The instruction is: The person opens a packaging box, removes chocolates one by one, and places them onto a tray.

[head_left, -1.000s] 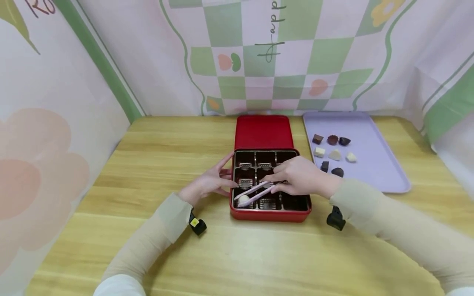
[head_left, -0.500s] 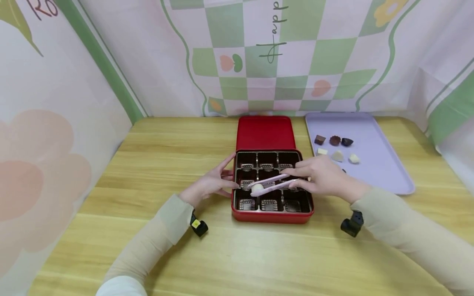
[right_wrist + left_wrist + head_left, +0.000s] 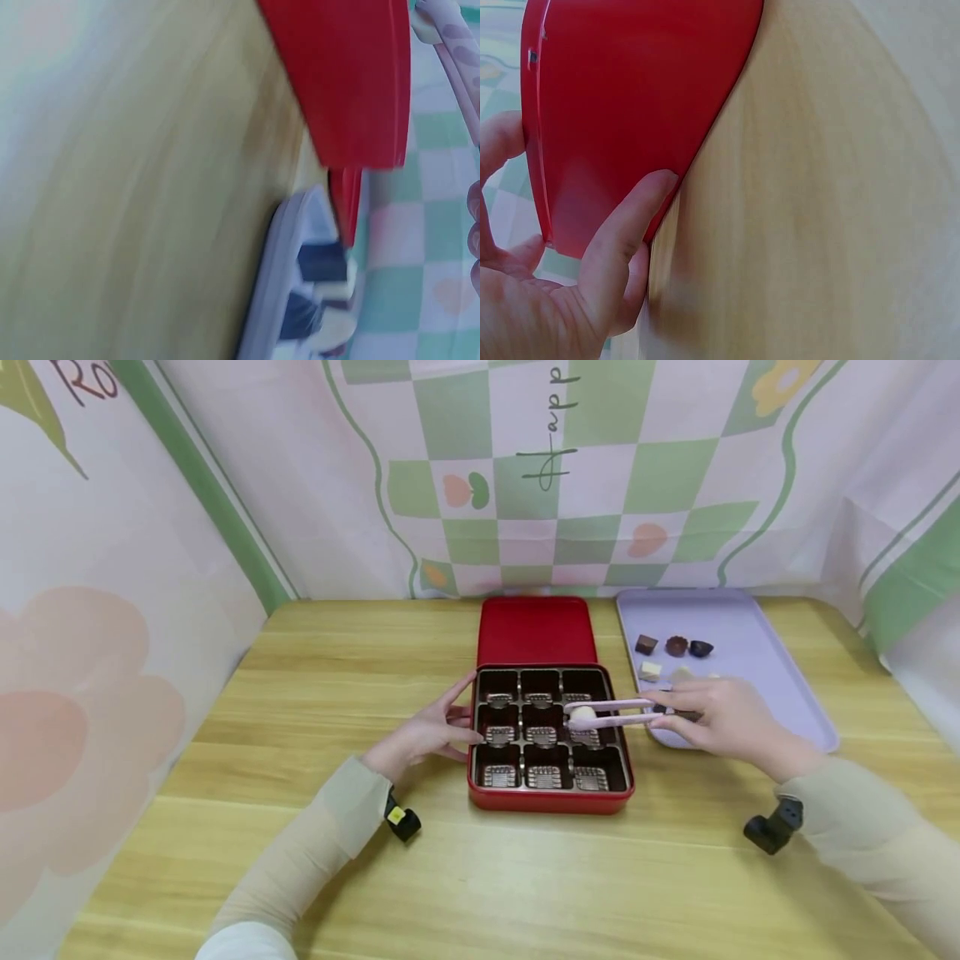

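My right hand pinches pale pink tongs, which hold a round white chocolate over the right middle compartment of the red tin. In the right wrist view the tongs show at the upper right, with only some fingertips at the edge. Inside the tin is a dark insert of several compartments, and no chocolates show in them. My left hand rests with spread fingers against the tin's left side. The left wrist view shows fingers touching its red wall.
The tin's red lid lies behind it. To the right stands a lilac tray with brown chocolates and white ones; my right hand partly covers its near part. Everything sits on a wooden table.
My right hand has moved right and slightly back, lifting the white chocolate in the tongs from the tin's front left compartment across to its right side. My left hand has stayed in place.
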Tool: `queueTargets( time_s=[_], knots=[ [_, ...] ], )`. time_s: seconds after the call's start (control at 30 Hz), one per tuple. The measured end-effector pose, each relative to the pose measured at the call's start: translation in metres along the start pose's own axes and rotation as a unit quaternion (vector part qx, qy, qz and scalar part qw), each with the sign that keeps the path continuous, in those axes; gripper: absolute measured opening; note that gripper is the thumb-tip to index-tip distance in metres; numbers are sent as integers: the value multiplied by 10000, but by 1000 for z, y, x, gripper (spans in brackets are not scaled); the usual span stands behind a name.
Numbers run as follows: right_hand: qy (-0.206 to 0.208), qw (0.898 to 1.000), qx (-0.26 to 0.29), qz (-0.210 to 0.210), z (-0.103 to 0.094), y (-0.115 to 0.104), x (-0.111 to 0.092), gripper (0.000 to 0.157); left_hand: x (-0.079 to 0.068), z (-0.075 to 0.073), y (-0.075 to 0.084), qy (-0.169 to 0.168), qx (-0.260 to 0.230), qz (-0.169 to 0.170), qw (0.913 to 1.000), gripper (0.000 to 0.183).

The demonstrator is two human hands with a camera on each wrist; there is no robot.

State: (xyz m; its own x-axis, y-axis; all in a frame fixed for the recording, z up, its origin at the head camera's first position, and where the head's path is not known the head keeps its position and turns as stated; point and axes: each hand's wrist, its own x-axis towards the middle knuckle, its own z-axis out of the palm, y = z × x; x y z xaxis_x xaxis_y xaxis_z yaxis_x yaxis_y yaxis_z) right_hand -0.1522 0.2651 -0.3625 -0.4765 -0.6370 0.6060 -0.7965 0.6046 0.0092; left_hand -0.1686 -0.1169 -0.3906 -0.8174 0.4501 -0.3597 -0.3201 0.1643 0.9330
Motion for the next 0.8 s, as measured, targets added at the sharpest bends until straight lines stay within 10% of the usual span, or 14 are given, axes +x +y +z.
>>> queueTargets(
  time_s=[0.57, 0.8],
  knots=[
    [-38, 9943, -313, 1015, -40, 42, -64, 42, 1, 0, 0, -29, 54, 45, 10000, 99],
    [-480, 9761, -752, 1981, -59, 60, -91, 34, 0, 0, 0, -21, 33, 50, 10000, 100]
  ],
)
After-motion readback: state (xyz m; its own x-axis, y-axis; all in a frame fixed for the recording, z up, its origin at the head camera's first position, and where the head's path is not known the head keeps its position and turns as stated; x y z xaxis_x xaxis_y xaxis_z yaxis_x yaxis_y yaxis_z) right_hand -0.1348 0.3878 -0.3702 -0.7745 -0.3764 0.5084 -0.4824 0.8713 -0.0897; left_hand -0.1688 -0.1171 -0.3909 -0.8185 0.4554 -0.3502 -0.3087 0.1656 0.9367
